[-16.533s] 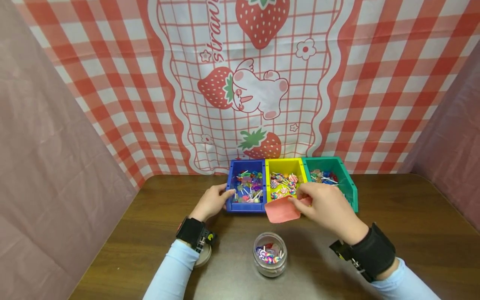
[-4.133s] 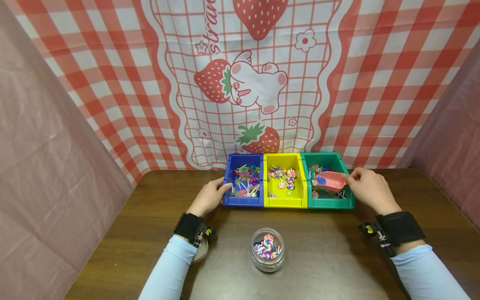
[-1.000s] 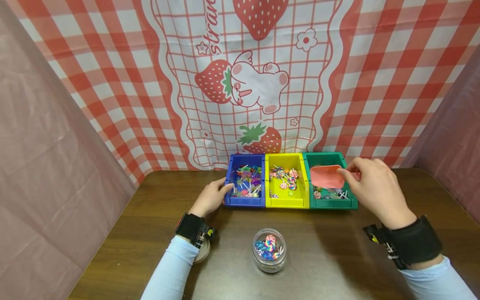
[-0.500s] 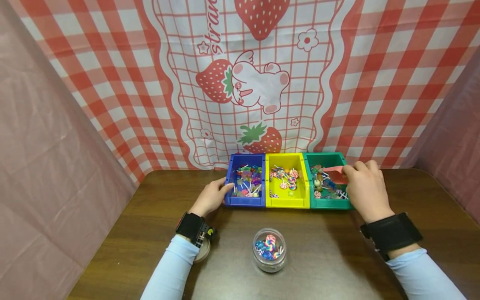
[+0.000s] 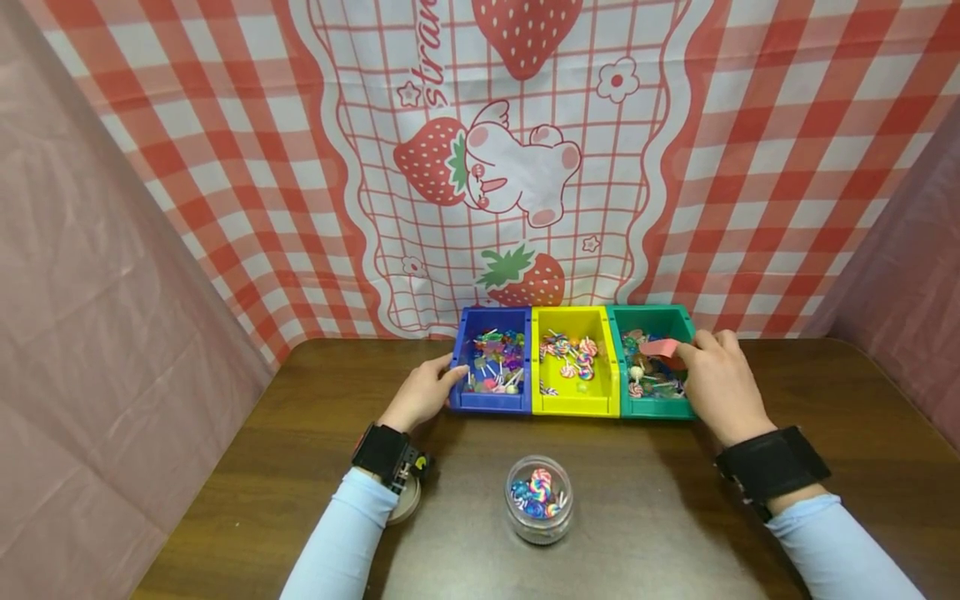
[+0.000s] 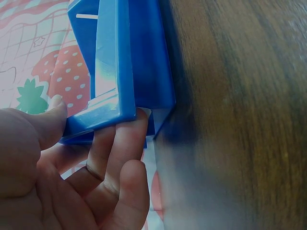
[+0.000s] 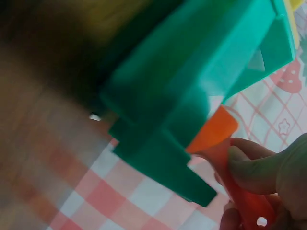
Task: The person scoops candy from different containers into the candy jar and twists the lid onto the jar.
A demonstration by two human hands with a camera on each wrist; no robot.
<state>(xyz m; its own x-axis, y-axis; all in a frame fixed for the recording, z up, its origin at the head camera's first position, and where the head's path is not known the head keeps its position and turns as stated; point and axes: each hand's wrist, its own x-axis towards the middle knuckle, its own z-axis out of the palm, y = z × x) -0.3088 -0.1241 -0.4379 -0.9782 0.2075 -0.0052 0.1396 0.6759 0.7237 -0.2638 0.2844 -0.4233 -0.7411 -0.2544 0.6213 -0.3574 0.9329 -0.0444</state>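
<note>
Over the green bin [image 5: 670, 407], right hand [image 5: 718, 385] pinches a pink scoop [image 5: 661, 347]; left hand [image 5: 422, 395] grips the blue bin [image 5: 489, 405].

A makeshift recording booth, not a lived-in room; strawberry-print gingham cloth [image 5: 495, 167] hangs behind the dark wooden table [image 5: 645, 533]; plain pink sheets [image 5: 97, 333] flank that table.

The desk [image 5: 675, 517] is dark wood-grain with a low sheen. The blue bin [image 5: 491, 404], yellow bin [image 5: 576, 406] and green bin [image 5: 660, 408] are smooth, glossy plastic. The jar [image 5: 539, 510] looks clear and shiny. The backdrop [image 5: 750, 167] is printed cloth.
</note>
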